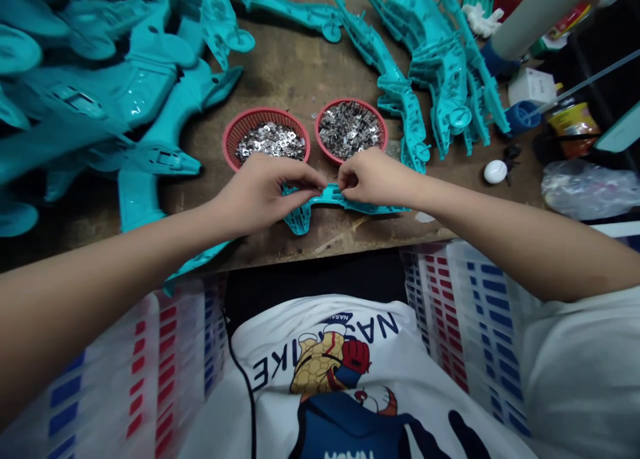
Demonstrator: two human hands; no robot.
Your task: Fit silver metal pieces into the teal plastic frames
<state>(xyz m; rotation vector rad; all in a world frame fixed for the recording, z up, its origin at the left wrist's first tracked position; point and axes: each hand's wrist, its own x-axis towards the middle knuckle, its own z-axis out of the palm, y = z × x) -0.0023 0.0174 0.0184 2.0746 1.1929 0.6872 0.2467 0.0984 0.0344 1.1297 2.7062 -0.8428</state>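
Tabletop [295, 66] bears turquoise part [331, 195] (both hands [260, 191] [381, 179] at it).

This looks like a workshop for hand assembly: moulded teal parts [110, 86] heap the upper left of the worn wooden counter [285, 72], similar ones [440, 52] crowd the upper right, and red baskets [245, 126] of small metal pieces [273, 139] stand mid-frame. Plastic crates [150, 359] flank the seat below.
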